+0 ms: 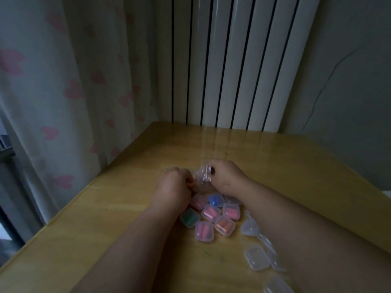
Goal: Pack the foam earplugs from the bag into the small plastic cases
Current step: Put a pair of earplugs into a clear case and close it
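We have the bag (201, 177) held up just above the desk (127, 208), between both hands. The right hand (227, 176) pinches its crinkled top edge, with the thumb (212, 171) pressed onto the film. The left hand (174, 182) has its fingers clenched at the bag's left edge, apparently gripping it there.

We judge the bag to be thin, light and slippery, collapsing wherever it is squeezed. It is best held by the mouth, one hand on each side, so the opening spreads. The foam earplugs should weigh almost nothing. They will squash under a pinch and then spring back, so we would take each one lightly round its middle.

The filled cases (210, 212) lie clustered on the desk just this side of the hands, and the empty cases (257, 258) trail along beside the right forearm. They look like stiff, thin plastic (probably easy to send skidding on the glossy desk), so we would steady one by its sides while loading it.

Much is hidden from us. The light is dim, and the film is clear and crumpled, so we cannot tell how many earplugs remain inside. A faint orange spot shows at the left fingers, and we cannot say whether it is an earplug. The forearms cover part of the cases, and the nearest one is cut off by the frame's bottom edge.
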A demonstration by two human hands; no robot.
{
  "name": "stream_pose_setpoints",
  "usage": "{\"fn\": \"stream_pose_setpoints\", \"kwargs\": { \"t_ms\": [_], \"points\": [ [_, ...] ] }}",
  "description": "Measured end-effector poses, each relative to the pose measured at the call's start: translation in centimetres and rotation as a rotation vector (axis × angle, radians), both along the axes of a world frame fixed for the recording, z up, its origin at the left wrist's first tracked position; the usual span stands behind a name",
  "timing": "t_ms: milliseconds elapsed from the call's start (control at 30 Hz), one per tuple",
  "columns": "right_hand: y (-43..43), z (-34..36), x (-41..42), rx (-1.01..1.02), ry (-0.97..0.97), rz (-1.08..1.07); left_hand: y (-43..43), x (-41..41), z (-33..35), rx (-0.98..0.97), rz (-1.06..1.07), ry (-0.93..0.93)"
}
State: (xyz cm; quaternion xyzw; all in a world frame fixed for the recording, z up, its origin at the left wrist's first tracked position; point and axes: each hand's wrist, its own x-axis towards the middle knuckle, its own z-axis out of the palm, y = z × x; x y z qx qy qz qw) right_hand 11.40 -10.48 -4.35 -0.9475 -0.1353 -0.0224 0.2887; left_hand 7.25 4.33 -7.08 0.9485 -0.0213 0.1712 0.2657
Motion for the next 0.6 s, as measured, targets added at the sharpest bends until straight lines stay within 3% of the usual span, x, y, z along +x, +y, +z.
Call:
{"fn": "stream_pose_setpoints", "kwargs": {
  "t_ms": [100, 467, 600],
  "points": [
    [0.1, -0.3, -0.2, 0.058, 0.033, 0.046, 0.0, -0.1, 0.1, 0.041, -0.005, -0.005],
    [0.9, -0.4, -0.5, -0.240, 0.009, 0.176, -0.1, -0.4, 0.4, 0.052, -0.008, 0.019],
    [0.2, 0.0, -1.0, -0.190, 0.019, 0.156, -0.1, -0.4, 0.3, 0.045, 0.006, 0.023]
  ]
}}
